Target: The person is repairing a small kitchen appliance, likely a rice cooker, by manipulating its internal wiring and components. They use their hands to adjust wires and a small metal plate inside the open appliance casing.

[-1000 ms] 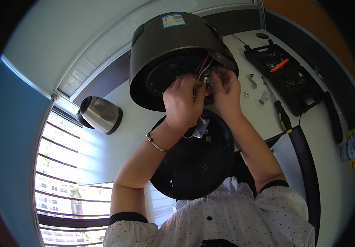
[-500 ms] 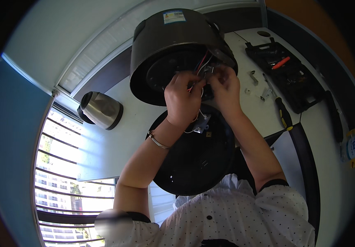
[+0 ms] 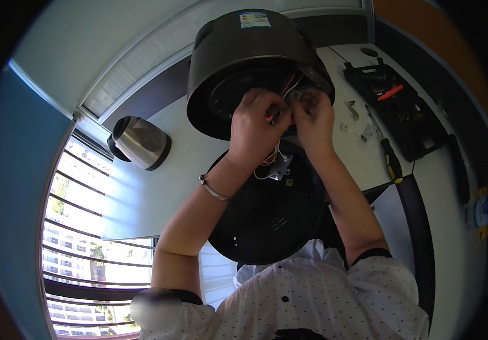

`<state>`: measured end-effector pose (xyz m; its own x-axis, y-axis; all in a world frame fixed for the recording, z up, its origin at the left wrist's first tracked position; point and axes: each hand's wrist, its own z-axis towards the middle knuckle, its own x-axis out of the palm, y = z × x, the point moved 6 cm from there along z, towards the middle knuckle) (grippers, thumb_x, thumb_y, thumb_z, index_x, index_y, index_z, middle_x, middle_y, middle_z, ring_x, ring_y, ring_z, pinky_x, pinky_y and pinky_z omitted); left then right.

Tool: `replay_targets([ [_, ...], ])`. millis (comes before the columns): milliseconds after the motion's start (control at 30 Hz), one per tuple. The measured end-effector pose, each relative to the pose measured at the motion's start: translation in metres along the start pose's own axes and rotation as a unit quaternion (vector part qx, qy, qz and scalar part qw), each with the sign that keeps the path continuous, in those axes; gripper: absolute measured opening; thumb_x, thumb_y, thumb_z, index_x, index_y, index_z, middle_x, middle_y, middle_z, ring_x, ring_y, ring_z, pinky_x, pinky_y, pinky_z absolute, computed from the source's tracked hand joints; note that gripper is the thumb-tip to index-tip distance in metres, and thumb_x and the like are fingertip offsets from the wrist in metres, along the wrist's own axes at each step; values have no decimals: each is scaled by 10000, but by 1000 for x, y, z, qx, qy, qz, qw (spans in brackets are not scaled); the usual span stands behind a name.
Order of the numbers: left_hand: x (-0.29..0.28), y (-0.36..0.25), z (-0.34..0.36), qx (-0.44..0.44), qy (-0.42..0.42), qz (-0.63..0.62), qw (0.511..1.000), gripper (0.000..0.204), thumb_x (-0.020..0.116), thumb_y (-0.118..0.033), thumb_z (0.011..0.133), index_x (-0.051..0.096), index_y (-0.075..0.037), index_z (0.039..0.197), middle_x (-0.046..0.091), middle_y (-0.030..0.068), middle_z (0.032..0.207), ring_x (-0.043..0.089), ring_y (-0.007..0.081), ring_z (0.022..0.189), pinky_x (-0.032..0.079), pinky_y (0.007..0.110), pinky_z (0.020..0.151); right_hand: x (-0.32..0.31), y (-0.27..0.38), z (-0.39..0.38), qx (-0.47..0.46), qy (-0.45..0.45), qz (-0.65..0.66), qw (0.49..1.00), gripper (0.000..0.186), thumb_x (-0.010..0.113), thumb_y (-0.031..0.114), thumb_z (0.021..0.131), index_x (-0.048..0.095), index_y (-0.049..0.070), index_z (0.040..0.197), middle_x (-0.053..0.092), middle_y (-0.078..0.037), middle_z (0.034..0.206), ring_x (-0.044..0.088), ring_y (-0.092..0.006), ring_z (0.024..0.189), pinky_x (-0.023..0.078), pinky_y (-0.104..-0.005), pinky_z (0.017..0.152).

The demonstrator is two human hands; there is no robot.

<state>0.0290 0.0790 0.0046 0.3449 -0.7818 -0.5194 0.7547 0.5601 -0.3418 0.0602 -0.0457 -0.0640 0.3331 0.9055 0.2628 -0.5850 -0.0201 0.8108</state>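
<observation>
Dark-grey housing | left hand pinching wires at its opening | right hand alongside, grip unclear | kettle left of housing

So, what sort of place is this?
Probably an office-style workstation serving as a workbench: partition panels line the white table, an open black tool case lies on it, and a slatted window is alongside.
</observation>
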Motion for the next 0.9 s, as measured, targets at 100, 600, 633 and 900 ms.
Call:
replay_targets([
  [100, -3, 6, -1, -25, 12, -30, 999, 229, 728, -12, 694, 628, -5, 900, 622, 101, 888, 663, 180, 730, 555, 273, 634, 2, -3, 2, -11, 11, -24, 1000, 299, 641, 56, 819, 496, -117, 1015, 635, -154, 824, 640, -162, 633, 511, -264, 517],
  [600, -12, 10, -3, 83, -60, 181, 978, 201, 612, 7, 770, 595, -83, 949, 597, 89, 897, 643, 266, 726, 528, 342, 593, 1, 1, -1, 34, 45, 78, 995, 316, 594, 15, 857, 451, -123, 1103, 584, -154, 939, 623, -148, 754, 565, -254, 546],
  [633, -11, 10, -4, 98, -61, 202, 973, 189, 614, 1, 772, 596, -84, 940, 598, 88, 902, 644, 270, 730, 529, 349, 595, 2, 1, -1, 35, 47, 75, 995, 318, 591, 10, 857, 449, -124, 1107, 584, -153, 943, 624, -150, 761, 567, -256, 551],
  [900, -4, 1, -10, -35, -3, -48, 998, 392, 568, 64, 758, 526, -55, 1130, 601, 151, 976, 652, 289, 817, 539, 358, 694, 0, -1, -1, 24, 35, 97, 994, 303, 560, -43, 856, 434, -128, 1118, 579, -135, 940, 622, -160, 778, 583, -281, 597],
])
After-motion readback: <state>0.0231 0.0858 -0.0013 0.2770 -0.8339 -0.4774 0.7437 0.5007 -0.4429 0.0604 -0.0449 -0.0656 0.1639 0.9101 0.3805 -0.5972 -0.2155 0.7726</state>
